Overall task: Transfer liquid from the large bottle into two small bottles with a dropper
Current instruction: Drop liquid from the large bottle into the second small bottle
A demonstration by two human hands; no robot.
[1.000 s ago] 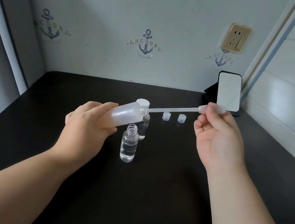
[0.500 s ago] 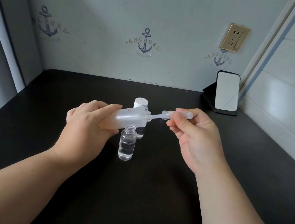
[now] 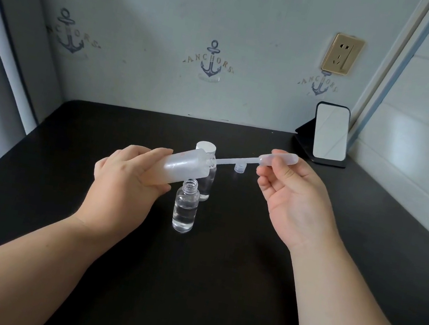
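The left hand (image 3: 125, 178) wraps curled fingers round the tilted large bottle (image 3: 181, 166) so its mouth faces the dropper (image 3: 253, 161), whose bulb the right hand (image 3: 294, 201) pinches between thumb and fingertips.

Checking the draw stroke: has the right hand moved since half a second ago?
Yes. The right hand pulled the dropper rightward, toward the mirror.

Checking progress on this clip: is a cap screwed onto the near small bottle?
No: the near small bottle stands on the table with its threaded neck open, below the large bottle that the left hand holds.
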